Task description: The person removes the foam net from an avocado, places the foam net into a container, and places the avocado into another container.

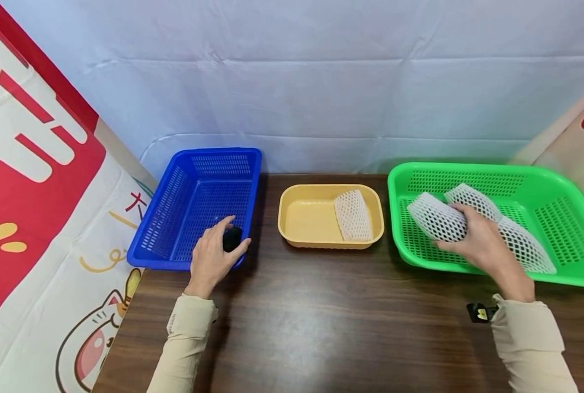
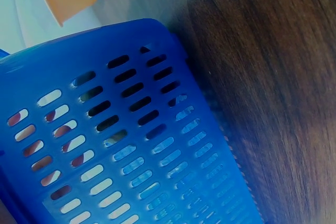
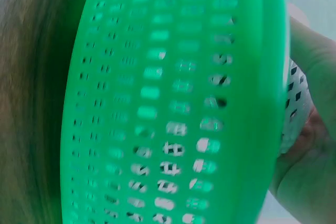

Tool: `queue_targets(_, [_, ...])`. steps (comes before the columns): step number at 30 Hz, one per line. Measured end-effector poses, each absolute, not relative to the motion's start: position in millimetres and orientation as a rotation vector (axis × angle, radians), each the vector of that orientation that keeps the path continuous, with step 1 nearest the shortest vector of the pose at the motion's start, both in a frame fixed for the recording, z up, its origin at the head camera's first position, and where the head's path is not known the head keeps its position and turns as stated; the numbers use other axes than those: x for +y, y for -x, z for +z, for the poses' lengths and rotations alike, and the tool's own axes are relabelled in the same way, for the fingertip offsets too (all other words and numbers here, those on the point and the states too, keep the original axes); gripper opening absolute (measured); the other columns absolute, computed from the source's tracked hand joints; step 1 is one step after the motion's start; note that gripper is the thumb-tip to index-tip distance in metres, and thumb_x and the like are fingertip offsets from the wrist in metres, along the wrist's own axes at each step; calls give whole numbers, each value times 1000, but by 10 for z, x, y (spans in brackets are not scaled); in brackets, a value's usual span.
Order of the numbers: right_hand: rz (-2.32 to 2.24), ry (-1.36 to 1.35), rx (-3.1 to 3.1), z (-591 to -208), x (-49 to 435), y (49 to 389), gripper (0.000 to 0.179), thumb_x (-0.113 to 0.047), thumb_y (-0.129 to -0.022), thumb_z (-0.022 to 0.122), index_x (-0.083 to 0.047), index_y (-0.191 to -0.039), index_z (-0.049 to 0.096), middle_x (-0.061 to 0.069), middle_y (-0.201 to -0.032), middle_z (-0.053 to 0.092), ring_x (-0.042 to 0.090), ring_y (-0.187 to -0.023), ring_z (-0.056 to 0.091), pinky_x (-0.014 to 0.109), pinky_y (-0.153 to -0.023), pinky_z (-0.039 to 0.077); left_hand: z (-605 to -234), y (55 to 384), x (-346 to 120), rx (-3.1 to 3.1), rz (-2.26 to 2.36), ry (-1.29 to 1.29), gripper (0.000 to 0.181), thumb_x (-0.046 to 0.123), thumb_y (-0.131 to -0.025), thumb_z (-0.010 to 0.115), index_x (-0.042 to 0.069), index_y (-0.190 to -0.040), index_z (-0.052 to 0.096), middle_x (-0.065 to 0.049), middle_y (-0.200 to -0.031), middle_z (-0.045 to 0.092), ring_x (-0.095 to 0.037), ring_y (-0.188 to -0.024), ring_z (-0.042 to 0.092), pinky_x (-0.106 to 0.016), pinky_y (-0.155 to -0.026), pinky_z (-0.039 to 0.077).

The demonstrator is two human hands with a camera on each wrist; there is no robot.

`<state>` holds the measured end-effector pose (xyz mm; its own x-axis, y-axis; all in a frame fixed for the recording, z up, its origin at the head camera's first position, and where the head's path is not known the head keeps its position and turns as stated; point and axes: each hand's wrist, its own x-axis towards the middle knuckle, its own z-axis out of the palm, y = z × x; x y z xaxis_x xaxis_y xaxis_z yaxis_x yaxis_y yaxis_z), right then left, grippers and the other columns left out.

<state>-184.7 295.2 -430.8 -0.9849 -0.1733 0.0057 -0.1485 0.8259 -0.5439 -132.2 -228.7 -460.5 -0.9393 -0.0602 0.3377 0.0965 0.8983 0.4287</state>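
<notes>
My left hand [image 1: 212,256] is over the near right corner of the blue basket [image 1: 137,240], its thumb and fingers around a small black rounded object [image 1: 232,239]; what kind it is, I cannot tell. My right hand [image 1: 483,245] grips a white foam net sleeve [image 1: 436,217] above the green basket [image 1: 562,188]. Two more foam net sleeves lie in that basket, a far one [image 1: 474,202] and a near one [image 1: 525,245], both partly hidden by the hand. The right wrist view shows the held sleeve [image 3: 295,106] beyond the green wall, with part of the hand [image 3: 320,72].
Between the baskets stands a yellow tray [image 1: 307,215] with one flat foam net sleeve [image 1: 353,215] at its right side. Everything is on a brown wooden table [image 1: 321,316]. A pale cloth [image 1: 311,98] hangs behind, and a printed cloth [image 1: 41,262] is at the left.
</notes>
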Motion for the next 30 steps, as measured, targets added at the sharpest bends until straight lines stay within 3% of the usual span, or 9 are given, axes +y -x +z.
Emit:
queue_targets(8, [-946, 316, 2988, -4244, 2772, 1706, 93, -21, -71, 89, 3, -144, 37, 36, -122, 54, 50, -96, 60, 50, -68, 52, -4624, 1321, -2298, -2679, -643, 84, 63, 48, -82, 77, 17, -134, 59, -10, -120, 69, -34, -110, 62, -53, -87, 51])
queue_targets(14, [-1020, 326, 3011, -4185, 2664, 1576, 98, -22, -69, 91, 4, -144, 33, 34, -132, 50, 48, -103, 58, 54, -78, 49, -4607, 1311, -2298, -2621, -658, 118, 61, 44, -80, 79, 15, -131, 62, -10, -116, 70, -33, -105, 63, -52, -83, 52])
queue_targets(19, [-1092, 374, 3024, -4185, 2488, 1472, 89, -18, -67, 91, 4, -136, 39, 32, -125, 54, 46, -101, 60, 48, -76, 49, -4587, 1302, -2259, -2573, -660, 152, 58, 39, -79, 81, 14, -128, 64, -11, -114, 71, -33, -100, 63, -51, -82, 52])
queue_targets(25, [-1148, 481, 3010, -4223, 2260, 1379, 85, -10, -64, 90, 3, -134, 44, 29, -121, 58, 44, -102, 61, 57, -83, 49, -4561, 1288, -2142, -2500, -665, 245, 51, 35, -81, 80, 11, -124, 66, -12, -116, 71, -33, -100, 64, -50, -86, 51])
queue_targets(30, [-1163, 569, 3006, -4261, 2123, 1306, 83, -6, -63, 90, 2, -133, 45, 26, -121, 60, 40, -102, 62, 55, -84, 49, -4542, 1279, -2053, -2464, -649, 310, 47, 31, -81, 79, 10, -121, 67, -12, -113, 72, -33, -101, 65, -49, -88, 51])
